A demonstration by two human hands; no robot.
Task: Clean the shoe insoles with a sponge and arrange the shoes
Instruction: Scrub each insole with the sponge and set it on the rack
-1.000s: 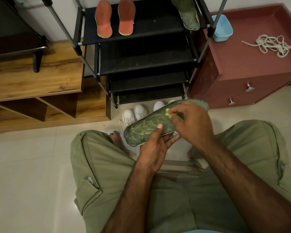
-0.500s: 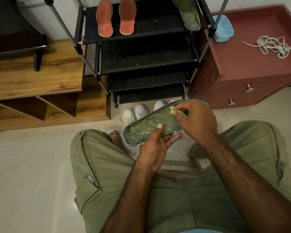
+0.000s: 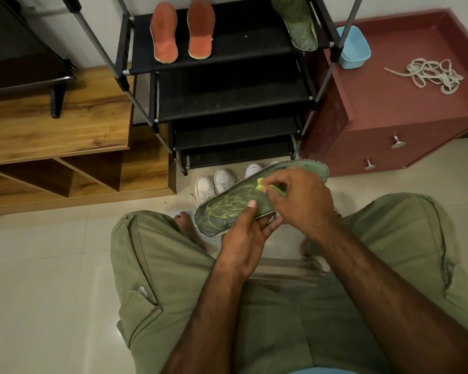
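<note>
The person sits over a tiled floor point(image 3: 52, 265), knees apart, working above the gap between them. The left hand point(image 3: 243, 238) holds the insole point(image 3: 224, 211) from below: fingers point(image 3: 270, 225) spread under it, thumb over its near edge. The insole faces up, its long axis running from near the left knee up and right toward the cabinet point(image 3: 376, 125).

The right hand point(image 3: 305, 203) lies over the insole's middle, fingers curled narrow and pinching the sponge point(image 3: 264, 184) against the surface. So the sponge sits about midway along. One end shows beyond the right hand toward the cabinet, and the longer, yellow-streaked stretch runs down-left toward the left thumb. The next wipe probably follows that axis, with the right hand doing the travel while the left steadies.

Past the insole, white shoes point(image 3: 214, 183) stand on the floor at the foot of the rack point(image 3: 227, 103). On its top shelf lie two orange insoles point(image 3: 164, 39) side by side and, well apart at the right end, a second green insole point(image 3: 299, 25). On the cabinet are a blue tub point(image 3: 353, 47) and loose laces point(image 3: 432, 75).
</note>
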